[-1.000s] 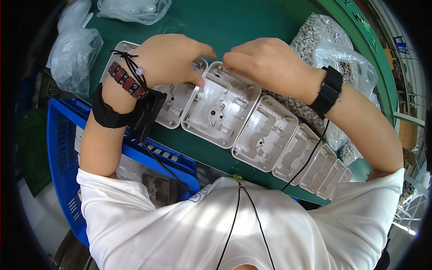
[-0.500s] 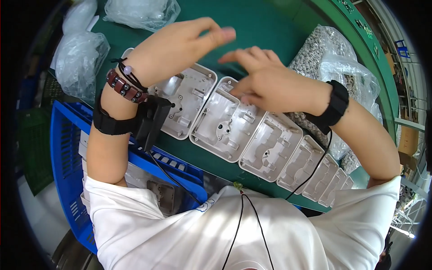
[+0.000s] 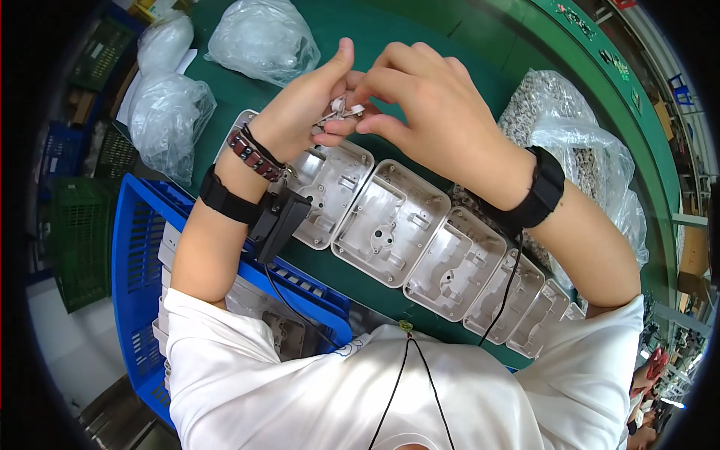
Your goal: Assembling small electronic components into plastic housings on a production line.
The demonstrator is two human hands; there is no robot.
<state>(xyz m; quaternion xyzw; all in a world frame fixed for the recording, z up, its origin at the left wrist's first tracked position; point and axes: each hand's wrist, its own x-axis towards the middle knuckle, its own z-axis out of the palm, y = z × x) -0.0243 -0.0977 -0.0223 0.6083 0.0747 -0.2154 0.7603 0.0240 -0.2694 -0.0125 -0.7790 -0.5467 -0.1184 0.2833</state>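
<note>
Several small white plastic parts (image 3: 339, 109) lie in the cupped palm and fingers of my left hand (image 3: 298, 106), its thumb raised. From the right, my right hand (image 3: 442, 112) meets them, thumb and forefinger closed round one of the small parts at the pile's edge. Both hands are above a slanting row of open pale-grey plastic housings. The left-hand housing (image 3: 324, 220) lies partly under my left wrist. Beside it rests a larger-looking housing (image 3: 405, 259), its moulded posts and holes showing, followed by another housing (image 3: 450, 292) to the right.
A clear bag full of small grey-white parts (image 3: 536, 97) lies at the right on the green table (image 3: 420, 26). Two clear plastic bags (image 3: 262, 41) stand at the far left. Near left is a blue crate (image 3: 135, 300) with more housings. Black cables hang from both wrist straps.
My hands have come together, the right one moving to the left one. The small white parts now show in my left palm. The whole view has shifted slightly.
</note>
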